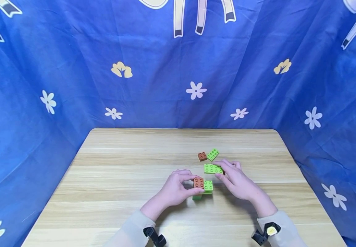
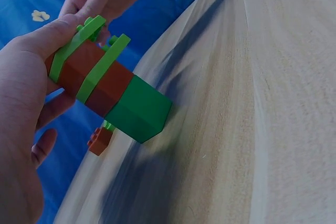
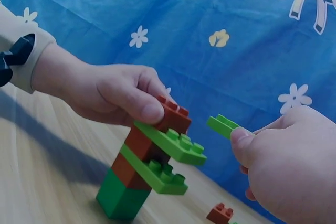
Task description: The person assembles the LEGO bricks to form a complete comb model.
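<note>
A tower of toy building bricks stands on the table, with a dark green brick [image 3: 123,195] at the bottom and brown bricks alternating with light green plates [image 3: 170,142] above. Both plates stick out to one side, studs up. My left hand [image 1: 178,188] grips the brown brick [image 1: 198,183] at the top between thumb and fingers. Just beyond the tower, my right hand [image 1: 237,180] pinches a loose light green plate [image 1: 212,168] by one end, apart from the tower. A bit of brown shows beside the right fingers in the head view; what it belongs to is hidden.
Farther back on the table [image 1: 128,164] lie a small brown brick [image 1: 202,156] and another light green plate [image 1: 213,154], close together. A blue patterned cloth [image 1: 153,82] hangs behind and at both sides of the table.
</note>
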Action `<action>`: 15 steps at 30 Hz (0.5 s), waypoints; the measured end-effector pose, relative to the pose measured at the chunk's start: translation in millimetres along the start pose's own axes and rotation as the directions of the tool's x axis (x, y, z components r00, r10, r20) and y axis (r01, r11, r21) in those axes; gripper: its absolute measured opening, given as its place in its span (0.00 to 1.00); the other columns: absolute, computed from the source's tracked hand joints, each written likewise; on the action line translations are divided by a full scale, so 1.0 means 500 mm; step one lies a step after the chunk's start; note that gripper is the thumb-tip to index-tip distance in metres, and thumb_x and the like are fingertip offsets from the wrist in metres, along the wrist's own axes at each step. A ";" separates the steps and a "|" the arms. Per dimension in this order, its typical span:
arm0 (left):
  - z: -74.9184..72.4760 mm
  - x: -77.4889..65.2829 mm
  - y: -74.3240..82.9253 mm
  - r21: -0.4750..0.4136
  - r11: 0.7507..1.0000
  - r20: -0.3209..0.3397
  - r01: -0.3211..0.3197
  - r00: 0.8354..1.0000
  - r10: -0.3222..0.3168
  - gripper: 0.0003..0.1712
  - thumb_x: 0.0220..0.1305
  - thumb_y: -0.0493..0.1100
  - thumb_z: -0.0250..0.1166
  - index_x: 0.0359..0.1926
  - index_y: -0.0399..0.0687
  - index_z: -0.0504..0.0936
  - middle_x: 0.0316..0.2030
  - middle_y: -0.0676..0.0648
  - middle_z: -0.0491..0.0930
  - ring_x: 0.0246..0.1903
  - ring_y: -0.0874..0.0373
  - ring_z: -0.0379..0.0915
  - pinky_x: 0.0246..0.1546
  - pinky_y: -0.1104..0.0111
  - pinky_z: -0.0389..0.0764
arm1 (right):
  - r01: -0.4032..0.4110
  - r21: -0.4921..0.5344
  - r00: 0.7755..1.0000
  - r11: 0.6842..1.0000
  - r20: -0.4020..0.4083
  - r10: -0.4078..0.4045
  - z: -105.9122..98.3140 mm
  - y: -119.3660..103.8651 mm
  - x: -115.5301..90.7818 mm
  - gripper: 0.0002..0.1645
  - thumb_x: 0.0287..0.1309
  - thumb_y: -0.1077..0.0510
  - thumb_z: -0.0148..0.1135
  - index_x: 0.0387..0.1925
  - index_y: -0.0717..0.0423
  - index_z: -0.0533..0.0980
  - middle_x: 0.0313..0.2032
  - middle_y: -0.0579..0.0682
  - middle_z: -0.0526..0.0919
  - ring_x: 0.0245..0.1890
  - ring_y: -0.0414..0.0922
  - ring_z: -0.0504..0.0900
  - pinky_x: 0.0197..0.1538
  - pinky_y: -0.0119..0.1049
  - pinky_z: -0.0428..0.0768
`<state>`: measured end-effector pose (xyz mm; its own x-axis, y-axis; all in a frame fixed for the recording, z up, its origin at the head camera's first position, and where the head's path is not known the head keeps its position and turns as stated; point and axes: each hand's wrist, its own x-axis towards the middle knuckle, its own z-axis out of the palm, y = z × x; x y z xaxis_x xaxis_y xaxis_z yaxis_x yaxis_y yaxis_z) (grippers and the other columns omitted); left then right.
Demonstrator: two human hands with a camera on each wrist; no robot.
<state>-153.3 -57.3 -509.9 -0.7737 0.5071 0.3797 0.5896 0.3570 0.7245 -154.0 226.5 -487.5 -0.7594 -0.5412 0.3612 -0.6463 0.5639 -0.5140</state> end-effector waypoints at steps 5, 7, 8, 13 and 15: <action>0.002 0.000 -0.001 -0.007 1.000 -0.008 -0.008 1.000 0.008 0.24 0.57 0.63 0.80 0.49 0.56 0.93 0.33 0.69 0.80 0.38 0.52 0.82 0.49 0.62 0.77 | 0.018 -0.005 1.000 1.000 -0.007 -0.018 -0.003 -0.017 0.002 0.25 0.79 0.55 0.58 0.73 0.49 0.71 0.60 0.38 0.79 0.59 0.40 0.78 0.63 0.52 0.59; 0.003 -0.001 -0.003 -0.004 1.000 -0.013 -0.015 1.000 0.014 0.24 0.57 0.63 0.80 0.49 0.56 0.93 0.33 0.69 0.80 0.38 0.53 0.82 0.49 0.62 0.77 | 0.013 -0.006 1.000 1.000 -0.002 -0.013 -0.005 -0.026 0.002 0.25 0.79 0.54 0.58 0.73 0.47 0.71 0.61 0.38 0.79 0.61 0.42 0.78 0.65 0.53 0.59; 0.003 -0.001 -0.003 -0.002 1.000 -0.014 -0.017 1.000 0.017 0.24 0.57 0.63 0.80 0.49 0.56 0.93 0.33 0.69 0.80 0.38 0.53 0.82 0.49 0.62 0.77 | 0.011 -0.005 1.000 1.000 0.001 -0.011 -0.006 -0.031 0.002 0.25 0.80 0.53 0.58 0.73 0.47 0.71 0.62 0.38 0.79 0.63 0.42 0.77 0.66 0.53 0.59; 0.003 -0.001 -0.004 -0.003 1.000 -0.018 -0.018 1.000 0.018 0.25 0.56 0.62 0.81 0.50 0.55 0.93 0.35 0.69 0.82 0.39 0.52 0.83 0.50 0.62 0.77 | 0.020 -0.009 1.000 1.000 0.018 -0.019 -0.006 -0.050 0.002 0.25 0.80 0.51 0.57 0.72 0.48 0.71 0.63 0.38 0.78 0.62 0.44 0.74 0.65 0.52 0.60; 0.003 -0.001 -0.006 -0.004 1.000 -0.019 -0.018 1.000 0.018 0.26 0.56 0.62 0.81 0.50 0.53 0.93 0.35 0.68 0.82 0.39 0.52 0.83 0.50 0.62 0.77 | 0.030 -0.008 0.999 1.000 0.020 -0.030 -0.005 -0.054 0.002 0.24 0.80 0.51 0.57 0.72 0.49 0.72 0.62 0.37 0.78 0.61 0.43 0.74 0.64 0.52 0.59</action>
<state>-154.3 -57.3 -513.1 -0.7673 0.4986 0.4033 0.6024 0.3447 0.7199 -137.2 212.2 -471.4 -0.7381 -0.5703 0.3605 -0.6694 0.5522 -0.4970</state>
